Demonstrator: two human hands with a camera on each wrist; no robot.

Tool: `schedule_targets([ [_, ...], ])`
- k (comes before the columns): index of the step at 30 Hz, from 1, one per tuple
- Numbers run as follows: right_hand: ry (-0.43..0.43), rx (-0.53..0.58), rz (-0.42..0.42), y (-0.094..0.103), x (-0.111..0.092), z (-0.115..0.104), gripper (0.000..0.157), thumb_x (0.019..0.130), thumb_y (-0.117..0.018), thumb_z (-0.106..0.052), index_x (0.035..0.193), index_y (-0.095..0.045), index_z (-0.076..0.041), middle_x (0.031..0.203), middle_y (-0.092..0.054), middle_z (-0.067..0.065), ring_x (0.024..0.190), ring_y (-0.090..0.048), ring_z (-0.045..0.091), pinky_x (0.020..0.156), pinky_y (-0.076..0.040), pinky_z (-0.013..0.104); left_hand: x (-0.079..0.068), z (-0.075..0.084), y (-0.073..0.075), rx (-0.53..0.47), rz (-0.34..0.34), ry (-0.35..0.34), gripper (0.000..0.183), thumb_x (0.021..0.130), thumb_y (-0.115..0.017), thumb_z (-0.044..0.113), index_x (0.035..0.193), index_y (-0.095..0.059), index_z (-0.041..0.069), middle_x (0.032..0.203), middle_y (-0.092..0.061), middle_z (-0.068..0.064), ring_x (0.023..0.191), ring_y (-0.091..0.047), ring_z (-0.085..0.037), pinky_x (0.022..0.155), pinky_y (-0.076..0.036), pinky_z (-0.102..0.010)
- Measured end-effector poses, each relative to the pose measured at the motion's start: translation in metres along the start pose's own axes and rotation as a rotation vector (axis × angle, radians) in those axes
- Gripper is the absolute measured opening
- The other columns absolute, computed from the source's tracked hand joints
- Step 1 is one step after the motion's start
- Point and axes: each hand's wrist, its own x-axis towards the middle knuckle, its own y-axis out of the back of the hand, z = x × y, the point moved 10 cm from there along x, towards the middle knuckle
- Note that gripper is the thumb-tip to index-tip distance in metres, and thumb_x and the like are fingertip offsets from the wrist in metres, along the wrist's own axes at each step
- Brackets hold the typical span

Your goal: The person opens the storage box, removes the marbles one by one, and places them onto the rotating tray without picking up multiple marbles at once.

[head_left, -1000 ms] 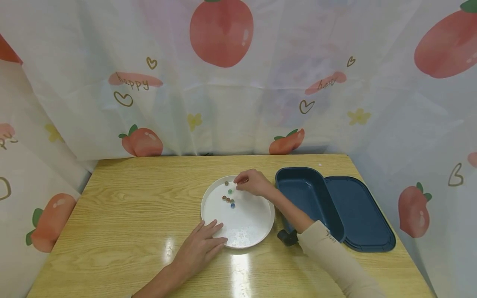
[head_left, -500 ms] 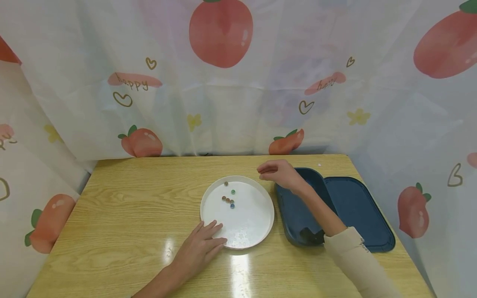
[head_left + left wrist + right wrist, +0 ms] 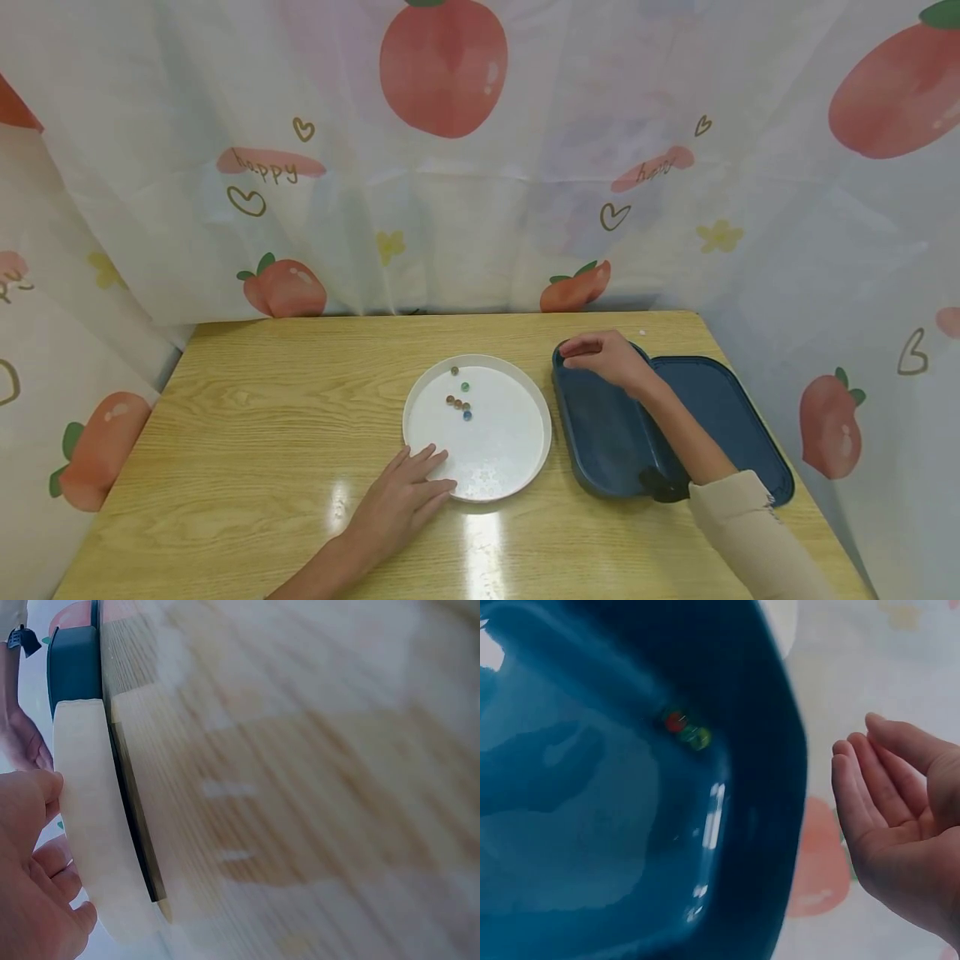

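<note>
My left hand [image 3: 401, 500] rests its spread fingers on the near-left rim of a round white tray [image 3: 502, 446]. In the left wrist view, the fingertips of that left hand [image 3: 34, 847] lie against the tray's pale side wall [image 3: 86, 780]. Several small glass marbles [image 3: 458, 404] sit on the tray's left half, among them a green marble [image 3: 465, 387] and a blue marble [image 3: 467, 415]. My right hand [image 3: 607, 358] hovers over the far end of a deep blue box [image 3: 603, 433]. Its palm shows empty in the right wrist view, fingers loosely bent. Inside the box, marbles [image 3: 688, 732] lie together in a corner.
A flat dark blue lid [image 3: 723, 417] lies on the table just right of the box. The wooden table [image 3: 285, 433] ends at a white curtain [image 3: 465, 225] printed with fruit. A black wrist camera [image 3: 663, 483] hangs under the right forearm.
My right hand has travelled from above the tray rightward to over the box. The green marble rolled slightly right, then back. My left hand has stayed at the tray's rim.
</note>
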Motion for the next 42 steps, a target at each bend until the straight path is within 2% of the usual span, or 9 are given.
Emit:
schedule_targets([
  [11, -0.037, -0.090, -0.038, -0.004, 0.002, 0.030, 0.027, 0.095, -0.068, -0.008, 0.117, -0.066, 0.008, 0.112, -0.069, 0.020, 0.106, -0.065, 0.036, 0.093, -0.052, 0.052, 0.000, 0.000, 0.001, -0.002, 0.005, -0.004, 0.015, 0.089, -0.075, 0.019, 0.104, -0.079, 0.019, 0.130, -0.065, -0.011, 0.127, -0.055, -0.030, 0.107, -0.040, -0.056],
  [17, -0.066, -0.134, -0.129, -0.016, 0.009, 0.045, 0.028, 0.094, -0.067, -0.003, 0.119, -0.066, 0.009, 0.115, -0.068, 0.022, 0.108, -0.065, 0.037, 0.094, -0.052, 0.049, 0.000, 0.001, 0.000, 0.004, 0.003, -0.007, 0.015, 0.089, -0.075, 0.020, 0.104, -0.079, 0.019, 0.130, -0.065, -0.010, 0.127, -0.056, -0.029, 0.107, -0.040, -0.055],
  [21, -0.080, -0.149, -0.176, -0.021, 0.013, 0.054, 0.028, 0.091, -0.069, -0.001, 0.117, -0.066, 0.010, 0.110, -0.070, 0.021, 0.105, -0.066, 0.036, 0.091, -0.054, 0.048, 0.000, 0.001, 0.000, -0.002, 0.006, -0.011, 0.015, 0.089, -0.076, 0.020, 0.104, -0.079, 0.019, 0.130, -0.065, -0.010, 0.127, -0.056, -0.029, 0.107, -0.040, -0.055],
  [30, -0.070, -0.208, -0.211, -0.030, 0.021, 0.059, 0.024, 0.088, -0.068, 0.001, 0.110, -0.068, 0.011, 0.098, -0.073, 0.016, 0.095, -0.069, 0.031, 0.086, -0.056, 0.043, 0.000, 0.000, 0.000, -0.009, 0.012, -0.012, 0.015, 0.089, -0.076, 0.019, 0.103, -0.079, 0.018, 0.130, -0.065, -0.010, 0.127, -0.056, -0.030, 0.106, -0.040, -0.056],
  [42, -0.076, -0.290, -0.199, -0.031, 0.025, 0.061, 0.019, 0.087, -0.069, -0.001, 0.103, -0.071, 0.009, 0.093, -0.073, 0.014, 0.088, -0.068, 0.025, 0.080, -0.056, 0.041, 0.000, -0.001, -0.001, -0.004, 0.000, -0.002, 0.015, 0.089, -0.075, 0.020, 0.104, -0.079, 0.019, 0.130, -0.065, -0.009, 0.128, -0.055, -0.029, 0.107, -0.040, -0.055],
])
